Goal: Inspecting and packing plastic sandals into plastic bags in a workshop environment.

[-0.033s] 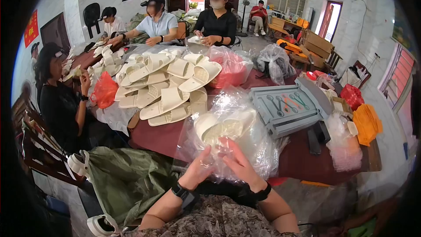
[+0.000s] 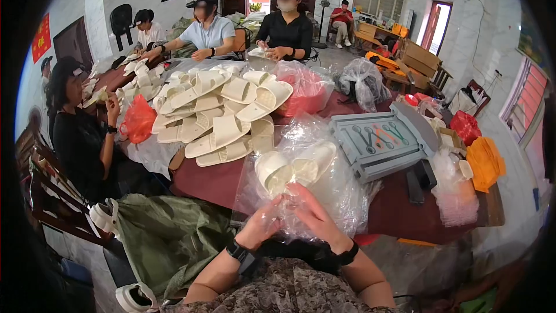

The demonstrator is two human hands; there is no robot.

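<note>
A pair of cream slippers (image 2: 273, 172) lies in front of me, inside or under a clear plastic bag (image 2: 341, 203); the glare hides which. At the near end of the slippers, my left hand (image 2: 263, 220) has its fingers closed on the crinkled plastic. Close beside it, my right hand (image 2: 315, 213) pinches the same bag, fingertips almost meeting the left ones. Beyond them a large pile of cream slippers (image 2: 226, 130) is stacked on the dark red table (image 2: 202, 181).
Right of the bag stands a grey tray (image 2: 379, 139) with coloured shapes. Behind are a red item in clear plastic (image 2: 301, 90) and an orange-red bag (image 2: 138, 119). Orange packets (image 2: 485, 162) lie at the right. A green sack (image 2: 174, 237) hangs left. Several people sit around the table.
The plastic over the slippers has shifted, and its left edge has drawn in. The slippers show more plainly. Both my hands stay nearly in place.
</note>
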